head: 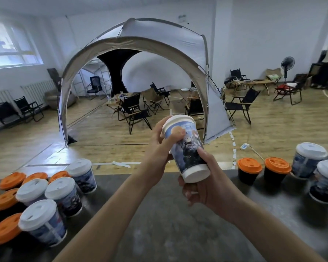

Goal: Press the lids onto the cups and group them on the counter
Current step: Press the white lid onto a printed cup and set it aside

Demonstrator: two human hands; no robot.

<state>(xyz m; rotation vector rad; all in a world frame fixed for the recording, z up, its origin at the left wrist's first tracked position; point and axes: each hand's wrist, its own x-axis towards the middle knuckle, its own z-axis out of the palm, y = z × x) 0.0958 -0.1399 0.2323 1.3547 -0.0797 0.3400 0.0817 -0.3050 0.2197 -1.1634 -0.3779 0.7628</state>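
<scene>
I see a white wall all round, a wooden floor, and daylight from a window at upper left, with radiators beneath it. A grey dome tent fills the middle, with black folding chairs and a low table inside. Far right stands a pedestal fan.
</scene>
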